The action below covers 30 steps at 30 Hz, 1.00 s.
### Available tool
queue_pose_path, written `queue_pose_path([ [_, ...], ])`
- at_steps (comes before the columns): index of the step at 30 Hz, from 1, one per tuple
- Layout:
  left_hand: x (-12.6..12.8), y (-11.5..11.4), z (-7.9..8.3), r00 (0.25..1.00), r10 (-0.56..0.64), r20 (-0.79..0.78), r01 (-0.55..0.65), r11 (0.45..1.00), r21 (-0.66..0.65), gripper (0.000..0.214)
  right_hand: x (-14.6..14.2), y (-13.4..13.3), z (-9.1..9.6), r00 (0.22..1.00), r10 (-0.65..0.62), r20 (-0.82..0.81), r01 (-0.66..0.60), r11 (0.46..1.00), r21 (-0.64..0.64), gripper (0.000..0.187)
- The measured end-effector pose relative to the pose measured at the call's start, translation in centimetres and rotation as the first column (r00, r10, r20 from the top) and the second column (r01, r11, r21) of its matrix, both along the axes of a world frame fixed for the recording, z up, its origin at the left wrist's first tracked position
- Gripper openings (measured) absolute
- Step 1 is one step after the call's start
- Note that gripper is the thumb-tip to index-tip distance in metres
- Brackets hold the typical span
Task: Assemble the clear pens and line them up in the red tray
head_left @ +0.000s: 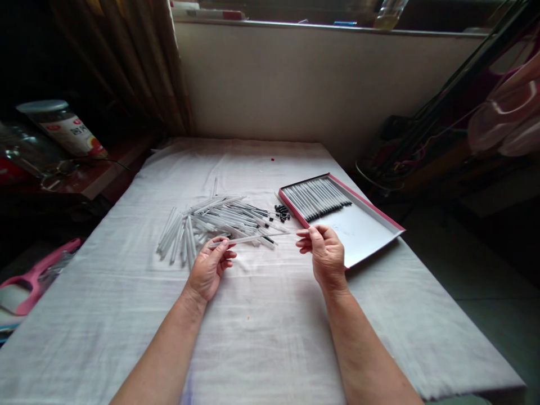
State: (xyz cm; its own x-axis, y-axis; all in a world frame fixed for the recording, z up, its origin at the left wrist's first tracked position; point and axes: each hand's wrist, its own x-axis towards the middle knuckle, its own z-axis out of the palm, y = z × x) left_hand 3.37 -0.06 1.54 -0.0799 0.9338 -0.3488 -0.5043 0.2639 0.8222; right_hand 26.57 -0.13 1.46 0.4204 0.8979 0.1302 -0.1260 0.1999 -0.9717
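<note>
My left hand (207, 269) pinches a clear pen barrel (244, 239) between thumb and fingers, over the front of the pile. From the right, my right hand (328, 259) pinches a thin pen refill (289, 232), which lines up with the barrel's right end. Whether its tip is inside the barrel is too small to tell. Behind my left hand lies a loose pile of clear barrels and dark-tipped refills (219, 215). Small black caps (282, 212) are heaped to its right. A shallow red-edged tray (373, 233) holds a row of black-ended pens (318, 197) beyond my right hand.
A white cloth (261, 349) covers the table. Pink-handled scissors (36, 278) lie off its left side, below a lidded jar (67, 129) on a brown side surface. A wall (316, 84) with a ledge stands behind the table. Dark clutter lines the right.
</note>
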Motion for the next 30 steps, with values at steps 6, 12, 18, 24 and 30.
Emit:
queue_pose_path([
  [6,0.5,-0.5,-0.1,0.987,-0.103,-0.124,0.110,0.993,0.052,0.041,-1.9,-0.4,-0.2,0.975,0.200,0.101,-0.191,0.977,-0.090,0.027],
  [12,0.3,-0.6,-0.1,0.953,-0.184,-0.240,0.205,0.976,0.068,0.035,-3.6,-0.8,-0.2,0.971,0.231,0.066,-0.224,0.970,-0.093,0.024],
  [18,0.6,-1.1,-0.3,0.864,-0.343,-0.368,0.377,0.926,0.021,0.026,-3.1,-0.9,0.3,0.950,0.296,-0.095,-0.307,0.943,-0.130,0.027],
  [24,1.1,-1.6,-0.4,0.833,-0.316,-0.455,0.404,0.908,0.109,0.019,-2.9,-1.1,0.7,0.773,0.484,-0.410,-0.586,0.792,-0.172,0.035],
  [30,0.7,-1.2,-0.1,0.878,-0.302,-0.372,0.358,0.929,0.092,0.027,-1.6,0.4,0.0,0.882,0.404,-0.244,-0.458,0.857,-0.236,0.040],
])
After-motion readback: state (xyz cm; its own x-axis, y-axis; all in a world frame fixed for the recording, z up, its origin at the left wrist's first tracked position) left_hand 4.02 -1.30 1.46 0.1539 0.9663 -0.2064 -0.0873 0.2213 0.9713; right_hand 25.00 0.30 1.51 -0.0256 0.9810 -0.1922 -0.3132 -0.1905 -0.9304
